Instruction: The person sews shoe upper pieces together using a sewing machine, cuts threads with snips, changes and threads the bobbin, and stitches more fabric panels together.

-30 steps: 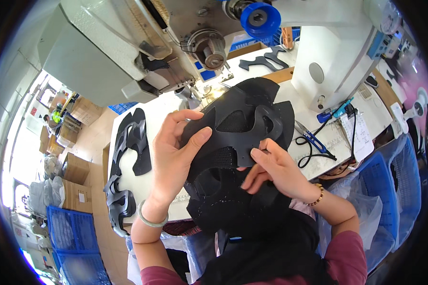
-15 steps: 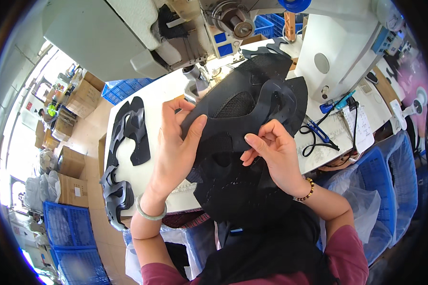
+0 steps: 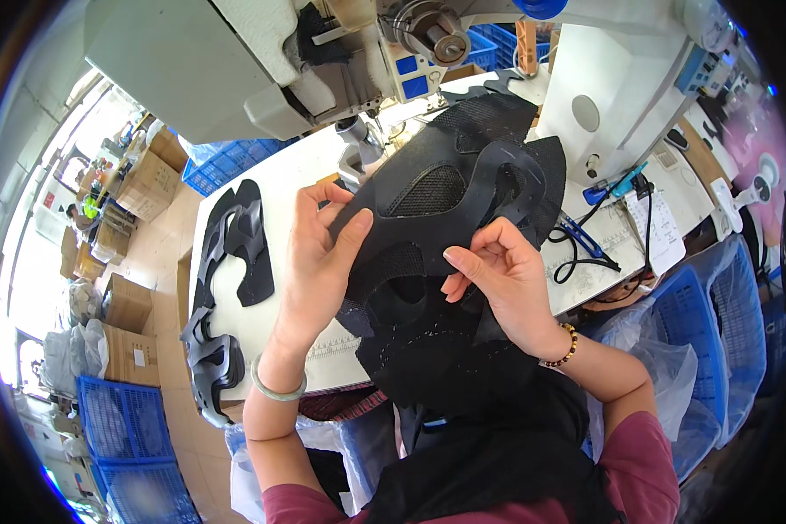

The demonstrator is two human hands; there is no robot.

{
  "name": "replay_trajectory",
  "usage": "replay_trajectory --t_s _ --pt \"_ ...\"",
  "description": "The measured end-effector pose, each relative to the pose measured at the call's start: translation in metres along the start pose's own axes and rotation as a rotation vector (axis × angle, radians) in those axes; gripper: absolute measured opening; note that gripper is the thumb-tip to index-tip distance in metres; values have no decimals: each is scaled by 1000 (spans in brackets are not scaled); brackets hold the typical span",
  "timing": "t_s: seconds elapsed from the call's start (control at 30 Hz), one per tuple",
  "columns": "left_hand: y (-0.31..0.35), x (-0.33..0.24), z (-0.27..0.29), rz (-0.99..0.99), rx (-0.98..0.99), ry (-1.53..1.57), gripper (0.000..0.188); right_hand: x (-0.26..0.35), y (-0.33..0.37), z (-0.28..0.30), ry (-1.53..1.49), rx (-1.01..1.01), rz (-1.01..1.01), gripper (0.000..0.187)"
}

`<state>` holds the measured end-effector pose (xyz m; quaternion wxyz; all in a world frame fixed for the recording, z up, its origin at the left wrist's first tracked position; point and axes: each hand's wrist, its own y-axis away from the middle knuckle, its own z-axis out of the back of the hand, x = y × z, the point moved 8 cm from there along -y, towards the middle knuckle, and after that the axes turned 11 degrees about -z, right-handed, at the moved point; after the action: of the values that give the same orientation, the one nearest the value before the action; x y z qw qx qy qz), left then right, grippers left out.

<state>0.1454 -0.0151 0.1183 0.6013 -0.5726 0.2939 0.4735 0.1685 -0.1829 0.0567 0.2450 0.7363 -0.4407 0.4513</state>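
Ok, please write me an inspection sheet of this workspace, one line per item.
Surface: white table, dark shaped pieces lying at left.
Job's things: black mesh-and-panel piece, between both hands.
Clutter: blue-handled snips, paper slip, right side.
Hands: left hand pinches the piece's left side; right hand touches its lower part, grip unclear.
Cables: black cord crosses the slip.
Surroundings: sewing machine ahead; blue crates and cardboard boxes at far left.
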Motion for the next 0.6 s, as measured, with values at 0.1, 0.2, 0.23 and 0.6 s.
replay_trajectory --t_s 0.1,0.2,0.23,0.6 --pt "-3 4 -5 32 0 71 23 5 2 3 -32 -46 80 23" --pt "-3 12 -9 48 -61 134 23 12 4 7 -46 -88 126 33" --pt "-3 16 -12 50 -36 135 23 11 4 11 -54 -109 136 33" --pt "-5 22 -13 6 -88 146 22 11 3 14 -23 -84 149 30"
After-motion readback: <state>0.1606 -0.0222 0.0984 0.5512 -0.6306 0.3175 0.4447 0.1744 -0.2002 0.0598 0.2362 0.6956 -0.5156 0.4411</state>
